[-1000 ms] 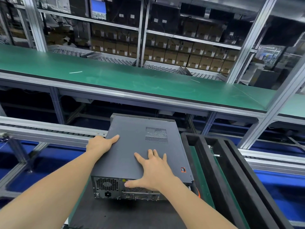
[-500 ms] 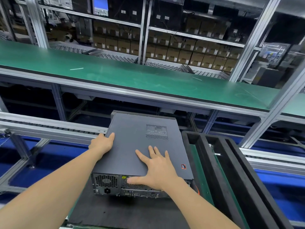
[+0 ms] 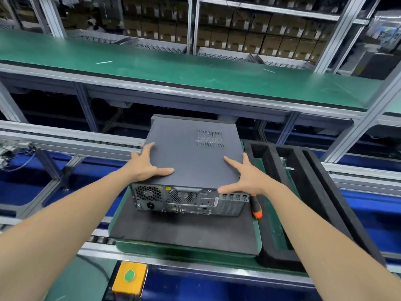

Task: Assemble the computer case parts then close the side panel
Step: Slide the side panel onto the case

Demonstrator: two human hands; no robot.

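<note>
Here the computer case lies on a foam mat. The left hand and right hand, fingers spread straight, press its side panel. Probably heavy, rigid and smooth: grip opposite edges.

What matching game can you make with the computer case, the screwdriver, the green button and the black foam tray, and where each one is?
Things:
1 computer case
2 screwdriver
3 green button
4 black foam tray

Places:
A on the yellow box
B on the black mat, between left hand and right hand
C farthest right, past the screwdriver
D right beside the case's back panel

Pairs: 1-B; 2-D; 3-A; 4-C
</note>
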